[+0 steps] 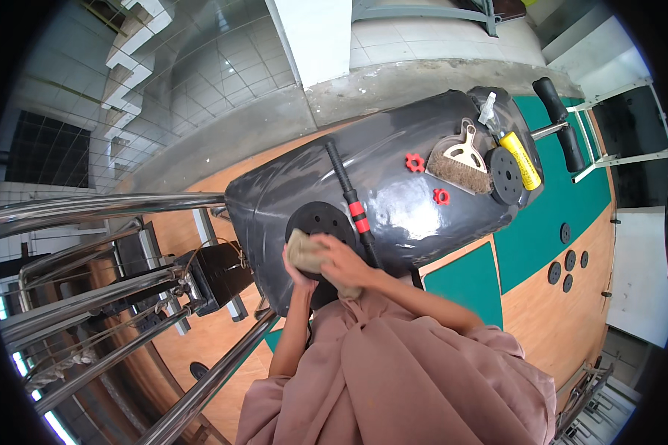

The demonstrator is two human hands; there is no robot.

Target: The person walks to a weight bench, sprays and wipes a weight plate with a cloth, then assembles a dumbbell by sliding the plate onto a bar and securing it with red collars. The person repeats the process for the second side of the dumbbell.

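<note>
A beige cloth [302, 249] lies bunched against a black weight plate [321, 220] at the near end of a table [401, 141] covered in dark plastic sheeting. The left hand [295, 271] clasps the cloth from below, and the right hand [343, 261] grips it from the side, fingers curled over it. Just beside the plate a black bar with red collars [351, 202] runs across the table. Further along lie two red knobs [415, 162], a hand brush [460, 172], a dustpan [467, 150], another black plate [505, 175] and a yellow bottle [522, 160].
</note>
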